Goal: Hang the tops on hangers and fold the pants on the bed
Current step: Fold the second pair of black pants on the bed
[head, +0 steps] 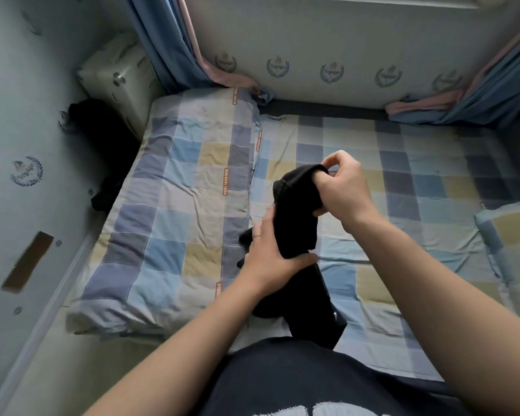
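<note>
One black garment (296, 211) is held over the near edge of the bed (403, 175), the right hand (341, 190) pinching its top hem and the left hand (272, 253) gripping it lower down. Nothing folded or hung shows, so most of the task seems left.

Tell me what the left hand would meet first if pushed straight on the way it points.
Beyond the black garment it grips, the left hand would probably meet the right hand holding the garment's top; depth is unclear.
</note>
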Available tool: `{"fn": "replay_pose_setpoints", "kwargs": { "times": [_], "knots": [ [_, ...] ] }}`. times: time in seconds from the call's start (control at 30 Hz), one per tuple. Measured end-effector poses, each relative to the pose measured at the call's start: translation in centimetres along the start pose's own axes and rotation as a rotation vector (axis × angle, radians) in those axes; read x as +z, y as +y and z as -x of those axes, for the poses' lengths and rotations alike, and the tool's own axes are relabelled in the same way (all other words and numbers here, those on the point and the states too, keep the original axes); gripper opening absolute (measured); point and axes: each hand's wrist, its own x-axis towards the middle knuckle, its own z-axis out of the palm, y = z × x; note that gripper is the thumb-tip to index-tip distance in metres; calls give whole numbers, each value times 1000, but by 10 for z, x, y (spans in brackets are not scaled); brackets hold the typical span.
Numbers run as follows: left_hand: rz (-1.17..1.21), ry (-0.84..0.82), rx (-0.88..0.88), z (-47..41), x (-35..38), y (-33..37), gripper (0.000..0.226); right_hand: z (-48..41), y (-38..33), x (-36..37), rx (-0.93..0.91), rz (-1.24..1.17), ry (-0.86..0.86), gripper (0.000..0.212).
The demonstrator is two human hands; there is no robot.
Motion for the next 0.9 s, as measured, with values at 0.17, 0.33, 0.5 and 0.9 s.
{"fn": "replay_pose_setpoints", "kwargs": {
  "times": [0.17, 0.33, 0.5, 0.9],
  "knots": [
    [-76, 203, -102, -12, 9, -30, 53, 2, -3, -12, 47, -87, 64, 7],
    [-114, 269, -224, -19, -8, -60, 13, 0, 33, -32, 193, -172, 151, 10],
    [-40, 367, -84, -31, -27, -35, 16, 6, 107, -49, 438, -24, 225, 15],
    [-351, 73, 121, -25, -32, 17, 3, 79, 93, 29, -168, 299, -294, 55]
  ]
}}
